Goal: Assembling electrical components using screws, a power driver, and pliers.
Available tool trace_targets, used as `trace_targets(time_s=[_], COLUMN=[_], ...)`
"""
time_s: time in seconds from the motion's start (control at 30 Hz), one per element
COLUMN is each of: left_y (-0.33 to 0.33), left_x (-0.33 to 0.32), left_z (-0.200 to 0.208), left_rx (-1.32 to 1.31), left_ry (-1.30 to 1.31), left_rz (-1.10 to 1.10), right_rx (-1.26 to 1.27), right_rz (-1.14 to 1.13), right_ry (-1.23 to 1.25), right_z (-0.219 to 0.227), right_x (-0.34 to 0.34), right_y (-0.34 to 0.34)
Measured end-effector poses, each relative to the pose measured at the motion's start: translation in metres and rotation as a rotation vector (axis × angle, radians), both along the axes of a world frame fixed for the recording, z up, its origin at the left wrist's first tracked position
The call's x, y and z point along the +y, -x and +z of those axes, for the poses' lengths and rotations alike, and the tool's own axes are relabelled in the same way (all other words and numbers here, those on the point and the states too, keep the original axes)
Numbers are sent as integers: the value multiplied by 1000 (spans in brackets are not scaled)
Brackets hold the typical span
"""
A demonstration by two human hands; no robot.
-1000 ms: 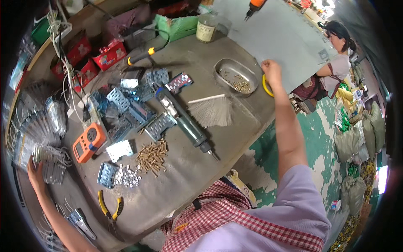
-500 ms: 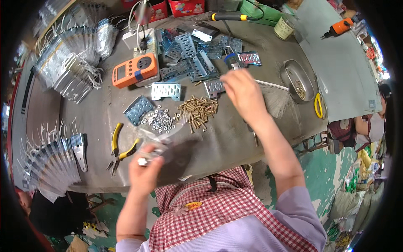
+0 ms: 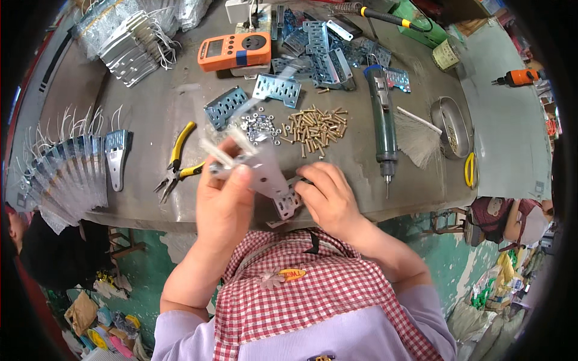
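My left hand (image 3: 226,198) is closed around a pale, blurred metal bracket (image 3: 268,171) with upturned tabs, held above the table's front edge. Against its lower end sits a perforated metal plate (image 3: 288,204), pinched by the fingers of my right hand (image 3: 331,198). Whether the two pieces are joined cannot be made out. Just beyond my hands lie a pile of brass-coloured screws (image 3: 316,126) and a heap of small nuts (image 3: 260,126). Yellow-handled pliers (image 3: 176,153) rest to the left of my left hand.
Perforated plates (image 3: 322,54) are stacked at the back, beside an orange meter (image 3: 235,51). A dark electric screwdriver (image 3: 383,120), a brush (image 3: 415,135) and a metal tray (image 3: 448,129) lie to the right. Wired brackets in plastic (image 3: 63,174) fan out at the left.
My right hand has come back from the far middle with a perforated plate, to meet my left hand. The left hand's bracket is raised. My view has shifted; the screwdriver is uncovered.
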State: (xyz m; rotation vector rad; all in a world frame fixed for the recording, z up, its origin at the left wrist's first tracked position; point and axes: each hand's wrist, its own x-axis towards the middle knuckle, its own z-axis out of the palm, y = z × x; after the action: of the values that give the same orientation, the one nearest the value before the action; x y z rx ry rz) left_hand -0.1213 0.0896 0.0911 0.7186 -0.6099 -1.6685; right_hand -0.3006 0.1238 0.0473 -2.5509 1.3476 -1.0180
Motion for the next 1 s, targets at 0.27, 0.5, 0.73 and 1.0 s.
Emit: trace_targets(time_s=[0.27, 0.5, 0.73, 1.0], left_y=[6, 6, 3, -6], left_x=[4, 3, 7, 16], left_z=[-33, -23, -18, -37], left_rx=[-115, -97, -120, -535], left_ry=[-115, -27, 32, 478], left_rz=[-117, -31, -28, -216], right_rx=[-73, -396, -305, -648], right_rz=[-155, -144, -93, -22], right_ry=[-249, -332, -293, -324], right_z=[3, -2, -2, 5], right_x=[18, 11, 14, 10], right_y=[-15, -17, -21, -21])
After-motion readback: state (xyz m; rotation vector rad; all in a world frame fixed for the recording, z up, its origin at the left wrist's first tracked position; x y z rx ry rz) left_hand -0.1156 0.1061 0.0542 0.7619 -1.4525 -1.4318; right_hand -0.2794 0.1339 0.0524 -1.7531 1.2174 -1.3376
